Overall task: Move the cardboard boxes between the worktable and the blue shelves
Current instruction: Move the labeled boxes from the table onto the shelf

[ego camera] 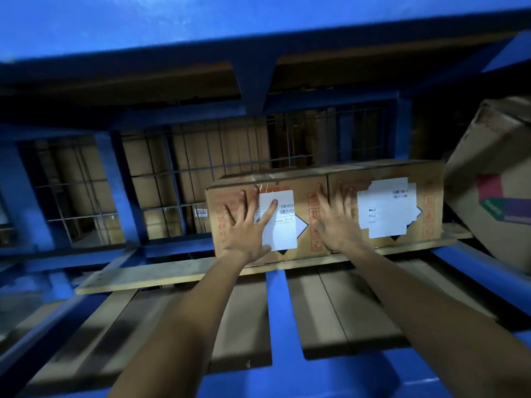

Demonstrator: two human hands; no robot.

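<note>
Forearms: two, bare, reaching up and forward from the bottom edge into a blue shelf bay.

Shelf deck (pixel 339 308): wooden slats laid over blue steel beams, nearest the viewer. One loose plank (pixel 172 275) lies across the slats, running left to right beneath the boxes.

Left hand (pixel 247 228): open flat, fingers spread, palm pressed against the front face of the left box (pixel 301 222); fingertips overlap its white label (pixel 280 225). Nothing gripped.

Right hand (pixel 336 222): open flat, fingers spread upward, palm pressed over the seam where the left box meets the right box (pixel 431 208). Nothing gripped.

Left box: brown cardboard, red printing on its face, white barcode label with a black diamond mark partly under it. Stands on the plank, touching the right box.

Right box: brown cardboard, same height, irregular white label (pixel 388 208) on its front, red handling symbols at its right end. Stands on the plank, in line with the left box.

Large box (pixel 488 179): cardboard, tilted, at the right edge just beside the right box; carries a pink, green and purple patch.

Rear mesh (pixel 186 179): wire grid in blue framing behind the boxes; more cardboard cartons are visible through it, details dim.

Upper shelf (pixel 258 38): blue beam and wooden underside overhead.
</note>
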